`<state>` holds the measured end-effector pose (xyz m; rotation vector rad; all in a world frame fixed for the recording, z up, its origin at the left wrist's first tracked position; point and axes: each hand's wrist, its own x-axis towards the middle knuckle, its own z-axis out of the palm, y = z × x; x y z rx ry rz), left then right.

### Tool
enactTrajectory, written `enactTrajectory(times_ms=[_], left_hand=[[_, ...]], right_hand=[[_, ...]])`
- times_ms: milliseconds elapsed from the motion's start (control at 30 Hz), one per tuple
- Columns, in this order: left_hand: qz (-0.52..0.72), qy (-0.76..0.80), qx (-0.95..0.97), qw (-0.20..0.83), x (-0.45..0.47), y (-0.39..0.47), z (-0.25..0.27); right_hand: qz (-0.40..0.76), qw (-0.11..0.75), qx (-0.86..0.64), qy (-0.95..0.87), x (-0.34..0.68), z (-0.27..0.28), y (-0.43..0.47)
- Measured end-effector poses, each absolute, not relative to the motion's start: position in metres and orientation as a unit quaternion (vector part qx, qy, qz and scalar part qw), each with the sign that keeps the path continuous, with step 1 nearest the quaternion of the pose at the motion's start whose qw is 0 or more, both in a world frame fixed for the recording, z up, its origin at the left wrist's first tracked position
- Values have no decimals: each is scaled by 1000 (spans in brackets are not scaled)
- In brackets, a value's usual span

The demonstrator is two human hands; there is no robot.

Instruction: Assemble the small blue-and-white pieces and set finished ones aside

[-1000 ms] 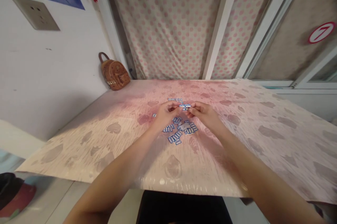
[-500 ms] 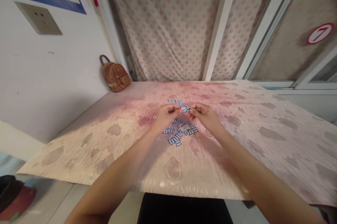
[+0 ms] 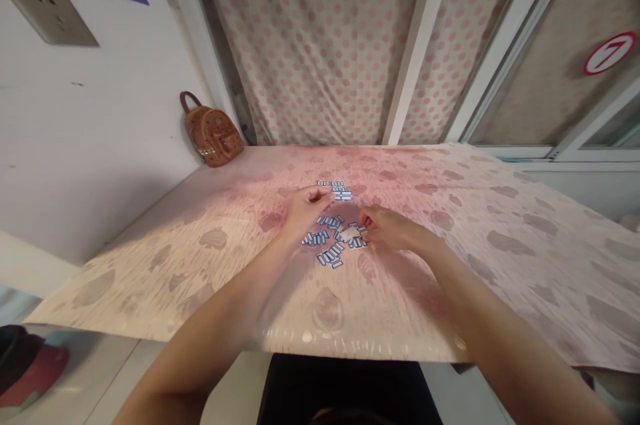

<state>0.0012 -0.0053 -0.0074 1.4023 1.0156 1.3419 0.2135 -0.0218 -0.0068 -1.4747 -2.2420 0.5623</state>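
My left hand (image 3: 306, 210) is closed in a pinch, its thumb and forefinger on a small group of white pieces with blue edges (image 3: 343, 196). Just beyond it, a row of similar white-and-blue pieces (image 3: 330, 183) lies on the table. Nearer to me is a loose pile of small blue-edged white pieces (image 3: 331, 254), some overlapping. At the right side of that pile, my right hand (image 3: 384, 226) reaches down with curled fingers pressed together. Whatever those fingertips hold is hidden.
The table (image 3: 225, 285) has a pale pink patterned cover. A small brown backpack (image 3: 215, 135) leans in the far left corner by the wall. A dotted curtain (image 3: 310, 45) hangs behind the table, and a wall socket (image 3: 50, 12) is at upper left.
My right hand has left the held group of pieces and moved down to the pile's right side. My left hand keeps hold of the group. The view has shifted slightly.
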Motion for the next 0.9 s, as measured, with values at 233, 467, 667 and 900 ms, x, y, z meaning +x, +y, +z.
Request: enactTrajectory(times_ms=[233,467,667,900], left_hand=[[542,408,576,457,0,-3,-10],[542,410,570,462,1,-3,-10],[541,413,569,461,1,-3,-10],[536,404,576,467,6,-7,-7]], right_hand=[[224,148,-516,-813,216,-14,-20],[215,199,-532,-794,227,-2,-15],[378,347,-505,-695,220,15,-20],[339,438,-451,-701,202,11,-25]])
